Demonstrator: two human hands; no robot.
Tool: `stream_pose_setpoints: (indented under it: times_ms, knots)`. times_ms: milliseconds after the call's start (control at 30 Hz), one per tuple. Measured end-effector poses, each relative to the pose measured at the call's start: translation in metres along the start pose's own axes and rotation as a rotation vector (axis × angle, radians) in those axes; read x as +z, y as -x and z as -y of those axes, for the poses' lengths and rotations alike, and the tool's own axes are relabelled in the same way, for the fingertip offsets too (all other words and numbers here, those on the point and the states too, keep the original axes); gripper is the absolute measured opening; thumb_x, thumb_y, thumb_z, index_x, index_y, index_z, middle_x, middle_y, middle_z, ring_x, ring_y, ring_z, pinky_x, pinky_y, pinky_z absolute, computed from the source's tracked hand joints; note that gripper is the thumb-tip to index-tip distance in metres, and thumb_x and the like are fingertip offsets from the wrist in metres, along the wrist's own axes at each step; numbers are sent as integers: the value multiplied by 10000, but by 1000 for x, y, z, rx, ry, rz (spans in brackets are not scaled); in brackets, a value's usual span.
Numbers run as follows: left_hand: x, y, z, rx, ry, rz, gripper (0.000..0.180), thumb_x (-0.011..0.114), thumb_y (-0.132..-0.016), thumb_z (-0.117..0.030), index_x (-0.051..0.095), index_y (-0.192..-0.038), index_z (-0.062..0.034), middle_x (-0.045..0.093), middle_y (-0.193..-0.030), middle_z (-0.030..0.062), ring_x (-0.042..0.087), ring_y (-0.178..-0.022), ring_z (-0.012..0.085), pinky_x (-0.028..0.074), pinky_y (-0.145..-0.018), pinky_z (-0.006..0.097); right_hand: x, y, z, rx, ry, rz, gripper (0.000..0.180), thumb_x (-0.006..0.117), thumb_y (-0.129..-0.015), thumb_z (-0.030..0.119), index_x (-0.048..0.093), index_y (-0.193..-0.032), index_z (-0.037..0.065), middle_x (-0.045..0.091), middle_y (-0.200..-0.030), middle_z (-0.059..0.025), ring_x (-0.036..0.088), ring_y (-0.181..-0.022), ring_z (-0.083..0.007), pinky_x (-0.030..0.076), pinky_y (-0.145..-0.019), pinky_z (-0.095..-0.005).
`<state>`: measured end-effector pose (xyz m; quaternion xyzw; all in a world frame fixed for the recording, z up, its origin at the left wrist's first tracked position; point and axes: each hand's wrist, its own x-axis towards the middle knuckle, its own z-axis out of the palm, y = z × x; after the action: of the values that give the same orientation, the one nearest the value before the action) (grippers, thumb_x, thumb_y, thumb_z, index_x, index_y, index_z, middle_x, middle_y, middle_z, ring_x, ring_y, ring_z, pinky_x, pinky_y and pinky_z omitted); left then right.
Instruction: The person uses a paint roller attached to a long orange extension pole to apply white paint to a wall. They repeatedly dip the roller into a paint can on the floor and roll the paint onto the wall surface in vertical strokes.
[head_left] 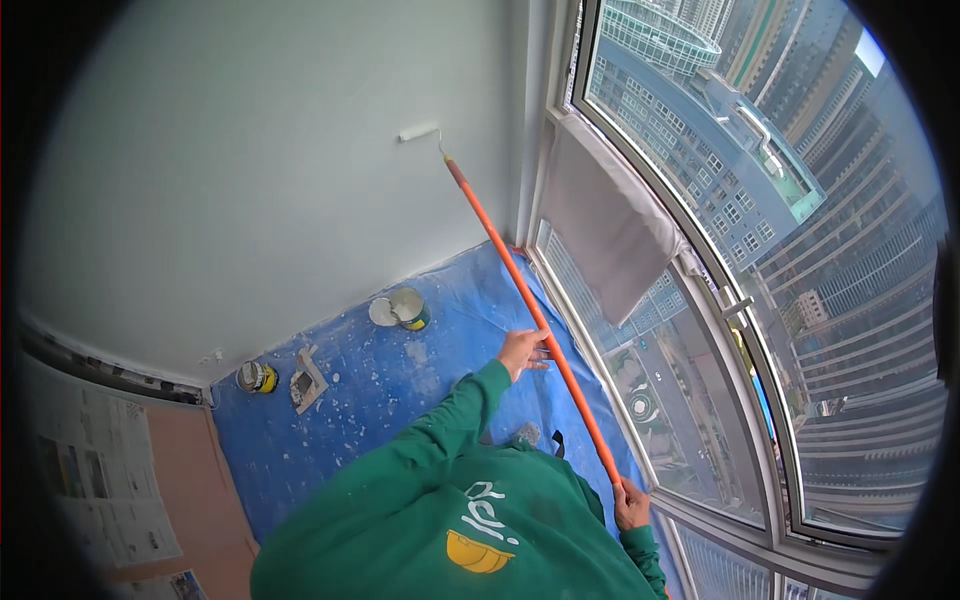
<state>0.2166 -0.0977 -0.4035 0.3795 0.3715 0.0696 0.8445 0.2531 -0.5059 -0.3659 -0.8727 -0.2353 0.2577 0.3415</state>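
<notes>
A paint roller (419, 133) with a white sleeve rests against the pale wall on a long orange extension pole (508, 262). My left hand (523, 352) holds the pole around its middle, the fingers passing behind the shaft. Lower down, near the pole's bottom end, my right hand (631, 507) is closed around it. The pole slants from my right side up toward the wall, and both arms are in green sleeves.
Blue sheeting (450, 330), spattered with paint, covers the floor. Beside the wall stand an open paint bucket (409, 309), a smaller can (257, 377) and a paint-smeared tool (308, 380). Along the right runs a tall window (735, 303) with a cloth (606, 215) over its frame.
</notes>
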Motion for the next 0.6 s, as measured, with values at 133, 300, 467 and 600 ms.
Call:
stream_pose_setpoints:
  times_ms: [133, 300, 467, 600]
  knots:
    - [-13, -12, 11, -53, -14, -7, 341, 612, -915, -357, 630, -1023, -34, 678, -971, 113, 683, -880, 251, 551, -726, 401, 4, 0, 11, 27, 30, 24, 302, 564, -929, 282, 673, -1043, 24, 510, -582, -123, 494, -536, -152, 407, -529, -347]
    - [-30, -35, 19, -142, -3, 0, 333, 615, -913, -341, 631, -1024, -28, 680, -960, 113, 685, -875, 252, 552, -711, 392, 9, -5, 23, 78, 60, 33, 308, 562, -930, 290, 677, -1044, 28, 516, -587, -128, 513, -550, -157, 418, -543, -355]
    - [-52, -54, 19, -196, 15, -48, 331, 642, -894, -334, 630, -1010, -24, 682, -939, 114, 684, -867, 249, 547, -695, 395, 17, -27, 44, 130, 149, 110, 312, 563, -932, 298, 677, -1060, 37, 545, -600, -143, 538, -549, -179, 428, -548, -363]
    - [-81, -84, 25, -265, 32, -106, 340, 663, -878, -340, 624, -987, -20, 679, -945, 132, 683, -854, 256, 547, -691, 406, 38, -52, 64, 188, 160, 163, 311, 561, -933, 299, 676, -1066, 43, 564, -611, -154, 559, -552, -204, 438, -560, -371]
